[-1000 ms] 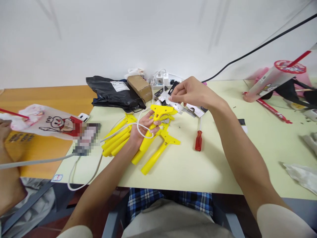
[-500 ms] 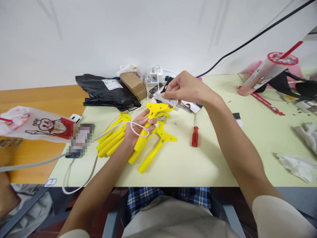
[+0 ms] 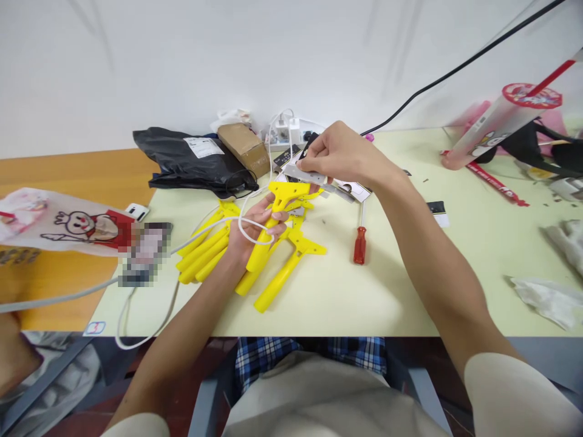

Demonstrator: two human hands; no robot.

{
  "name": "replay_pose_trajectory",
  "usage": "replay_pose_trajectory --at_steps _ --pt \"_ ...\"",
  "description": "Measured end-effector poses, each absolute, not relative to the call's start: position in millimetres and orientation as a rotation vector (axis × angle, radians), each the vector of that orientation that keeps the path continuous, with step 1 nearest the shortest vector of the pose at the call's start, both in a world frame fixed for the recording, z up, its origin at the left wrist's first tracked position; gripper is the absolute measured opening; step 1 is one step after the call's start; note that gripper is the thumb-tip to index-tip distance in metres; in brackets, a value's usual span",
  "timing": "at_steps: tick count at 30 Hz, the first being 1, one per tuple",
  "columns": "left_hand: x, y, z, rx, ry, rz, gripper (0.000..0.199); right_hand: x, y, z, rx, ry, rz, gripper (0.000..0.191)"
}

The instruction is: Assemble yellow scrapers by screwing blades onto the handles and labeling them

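Note:
My left hand (image 3: 243,233) is wrapped round a yellow scraper handle (image 3: 259,254), its wide T-shaped head pointing up and away. A loop of white cable (image 3: 248,220) crosses in front of that hand. Just above the head, my right hand (image 3: 339,155) pinches a flat silvery metal plate (image 3: 306,175) between thumb and fingers. Whether plate and head touch is unclear. More yellow handles (image 3: 204,260) lie left of and under my left hand, and another yellow handle (image 3: 283,280) rests to its right. A red-handled screwdriver (image 3: 359,246) lies below my right wrist.
At the back are a black plastic parcel (image 3: 182,164), a brown box (image 3: 243,147) and a power strip with chargers (image 3: 286,130). A bagged drink and a phone (image 3: 146,254) are at left. A tall cup (image 3: 505,127) and crumpled tissue (image 3: 546,298) are at right.
The view has shifted slightly. Both hands keep their grips, with the metal plate still held close above the yellow head; little else differs.

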State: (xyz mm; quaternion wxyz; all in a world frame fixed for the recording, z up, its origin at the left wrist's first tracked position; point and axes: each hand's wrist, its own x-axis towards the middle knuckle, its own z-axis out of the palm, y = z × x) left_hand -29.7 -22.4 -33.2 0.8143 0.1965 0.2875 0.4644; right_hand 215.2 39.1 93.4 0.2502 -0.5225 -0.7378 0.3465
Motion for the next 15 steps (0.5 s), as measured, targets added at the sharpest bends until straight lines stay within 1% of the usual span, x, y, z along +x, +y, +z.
replay_pose_trajectory --at_steps 5,9,15 --pt "-24.6 -24.1 -28.4 0.391 0.555 1.041 0.057 214.8 40.4 90.5 -1.39 -2.011 0.968 0.033" --pt "-25.6 -23.7 -30.4 0.393 0.53 1.018 0.055 213.4 40.5 89.3 -1.371 -2.033 0.979 0.032" --pt "-29.4 -22.5 -34.4 0.408 0.5 0.998 0.058 216.3 42.4 88.9 -1.37 -2.046 0.922 0.034"
